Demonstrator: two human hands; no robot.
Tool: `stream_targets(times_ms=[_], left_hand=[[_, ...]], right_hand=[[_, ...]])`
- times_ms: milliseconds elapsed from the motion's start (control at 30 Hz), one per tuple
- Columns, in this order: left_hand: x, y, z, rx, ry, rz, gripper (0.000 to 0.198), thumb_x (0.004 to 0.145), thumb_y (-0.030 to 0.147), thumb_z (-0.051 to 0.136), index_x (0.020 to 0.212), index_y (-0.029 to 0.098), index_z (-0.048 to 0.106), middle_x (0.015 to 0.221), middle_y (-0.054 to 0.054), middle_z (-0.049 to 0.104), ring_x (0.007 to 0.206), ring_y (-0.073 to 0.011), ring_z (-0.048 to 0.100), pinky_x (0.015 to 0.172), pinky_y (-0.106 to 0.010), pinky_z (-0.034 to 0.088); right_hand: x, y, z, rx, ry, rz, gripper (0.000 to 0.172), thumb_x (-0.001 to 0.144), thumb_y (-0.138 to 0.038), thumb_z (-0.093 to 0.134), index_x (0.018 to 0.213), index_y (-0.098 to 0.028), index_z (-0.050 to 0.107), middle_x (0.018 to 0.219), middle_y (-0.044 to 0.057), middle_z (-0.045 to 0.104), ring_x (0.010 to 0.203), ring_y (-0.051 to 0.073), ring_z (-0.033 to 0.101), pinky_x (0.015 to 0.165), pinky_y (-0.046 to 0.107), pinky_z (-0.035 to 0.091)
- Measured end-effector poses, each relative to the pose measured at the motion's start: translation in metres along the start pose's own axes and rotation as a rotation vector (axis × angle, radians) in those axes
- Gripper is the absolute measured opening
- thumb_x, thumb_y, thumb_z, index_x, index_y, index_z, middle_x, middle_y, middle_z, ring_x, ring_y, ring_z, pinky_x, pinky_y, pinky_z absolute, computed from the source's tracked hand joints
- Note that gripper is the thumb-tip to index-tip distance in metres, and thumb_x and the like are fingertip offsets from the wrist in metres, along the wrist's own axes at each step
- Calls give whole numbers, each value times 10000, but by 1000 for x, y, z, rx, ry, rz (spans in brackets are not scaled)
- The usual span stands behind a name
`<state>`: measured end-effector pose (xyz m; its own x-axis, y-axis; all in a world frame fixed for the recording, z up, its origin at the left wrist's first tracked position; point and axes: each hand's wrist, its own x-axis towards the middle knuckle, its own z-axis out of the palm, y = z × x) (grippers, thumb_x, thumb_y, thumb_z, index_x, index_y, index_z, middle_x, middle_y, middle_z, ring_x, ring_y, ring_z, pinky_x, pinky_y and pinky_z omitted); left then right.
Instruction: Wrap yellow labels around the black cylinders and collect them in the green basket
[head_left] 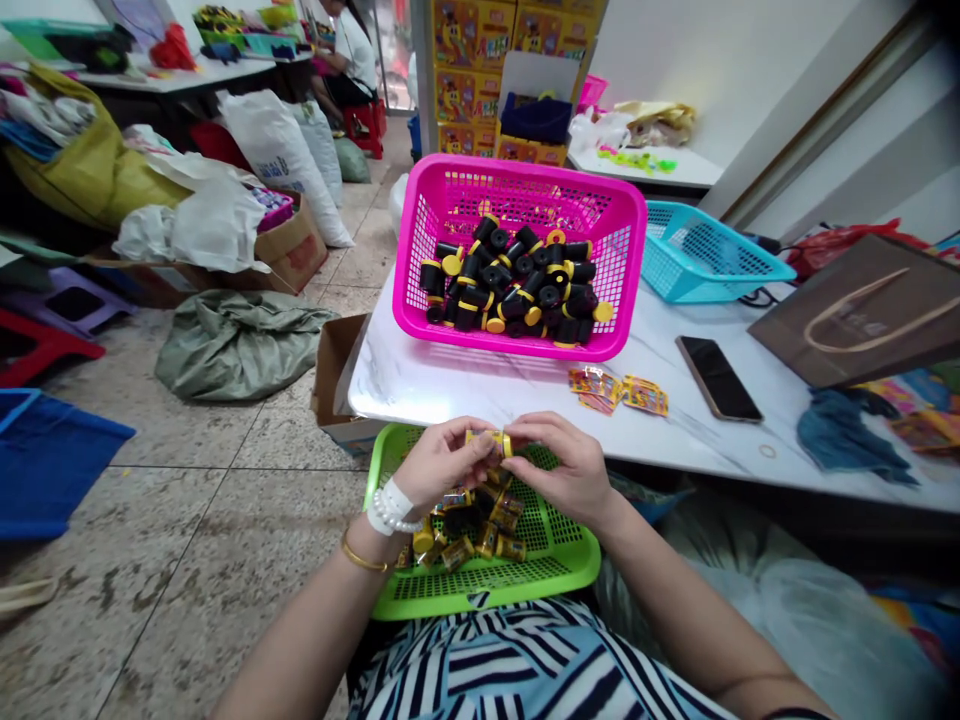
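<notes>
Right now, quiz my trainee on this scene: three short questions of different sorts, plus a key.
1. True or false: the pink basket holds black-and-yellow cylinders.
2. The phone lies: A) in the blue basket, B) on the white table, C) on the floor.
3. The left hand and right hand pinch a yellow piece over a tray of what colour?
Key: 1 true; 2 B; 3 green.

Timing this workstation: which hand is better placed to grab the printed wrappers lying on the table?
Probably the right hand: the wrappers lie on the table just beyond it, slightly to its right. The left hand sits farther away and would have to cross the yellow-banded piece both hands pinch.
</notes>
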<state>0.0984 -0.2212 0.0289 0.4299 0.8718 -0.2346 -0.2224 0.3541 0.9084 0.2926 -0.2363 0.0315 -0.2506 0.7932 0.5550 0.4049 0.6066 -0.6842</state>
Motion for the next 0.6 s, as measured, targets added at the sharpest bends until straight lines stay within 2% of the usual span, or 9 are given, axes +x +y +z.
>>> stream_targets(times_ms=[67, 133, 233, 333, 400, 467, 533, 600], left_hand=[[-3, -3, -1, 57, 5, 55, 351, 763, 397, 749, 997, 139, 702, 698, -26, 653, 516, -90, 538, 498, -206, 429], [-5, -6, 0, 181, 50, 171, 309, 777, 342, 739, 1013, 143, 710, 778, -48, 695, 618, -122, 599, 600, -236, 484], [-5, -11, 3, 411, 101, 386, 254, 816, 273, 695, 1035, 147, 719, 974, -90, 731, 860, -184, 659, 801, -293, 508], [-5, -17, 2, 540, 108, 491, 245, 843, 259, 664, 1063, 162, 714, 1017, -96, 732, 936, -203, 661, 865, -320, 497], [-5, -21, -1, 503, 111, 453, 269, 844, 290, 671, 1080, 162, 694, 1010, -94, 729, 921, -201, 665, 840, -312, 508], [-5, -24, -5, 351, 96, 335, 337, 852, 357, 664, 1121, 155, 651, 951, -83, 723, 804, -174, 669, 729, -280, 528], [-7, -27, -7, 190, 54, 187, 376, 861, 427, 642, 1104, 140, 629, 817, -51, 695, 618, -123, 623, 568, -226, 498], [-9, -29, -7, 100, 26, 66, 383, 862, 483, 624, 997, 125, 632, 680, -16, 645, 489, -84, 555, 457, -183, 432]], right_hand=[[-2, 0, 1, 4, 18, -18, 288, 782, -199, 752, 1066, -234, 717, 966, 78, 705, 869, 188, 687, 779, 330, 590], [-5, 0, 4, 46, 49, 38, 243, 765, -211, 771, 1005, -229, 738, 940, 74, 715, 832, 182, 694, 745, 320, 598], [-11, 0, 10, 232, 84, 233, 224, 757, -227, 781, 978, -225, 747, 929, 65, 714, 808, 171, 698, 707, 300, 605], [-17, 1, 17, 449, 113, 424, 230, 738, -257, 799, 956, -216, 739, 919, 50, 703, 798, 162, 688, 708, 292, 605], [-19, 3, 20, 562, 77, 534, 256, 718, -286, 817, 943, -212, 723, 888, 35, 699, 778, 153, 678, 709, 285, 598], [-20, 6, 21, 665, 11, 615, 307, 712, -308, 824, 983, -221, 708, 850, 16, 688, 762, 141, 666, 712, 276, 588], [-20, 9, 19, 729, -50, 625, 401, 711, -314, 826, 1085, -247, 697, 858, 2, 664, 765, 128, 646, 715, 267, 575], [-20, 11, 17, 741, -109, 577, 433, 716, -303, 825, 1131, -268, 706, 921, 10, 630, 789, 122, 625, 720, 265, 567]])
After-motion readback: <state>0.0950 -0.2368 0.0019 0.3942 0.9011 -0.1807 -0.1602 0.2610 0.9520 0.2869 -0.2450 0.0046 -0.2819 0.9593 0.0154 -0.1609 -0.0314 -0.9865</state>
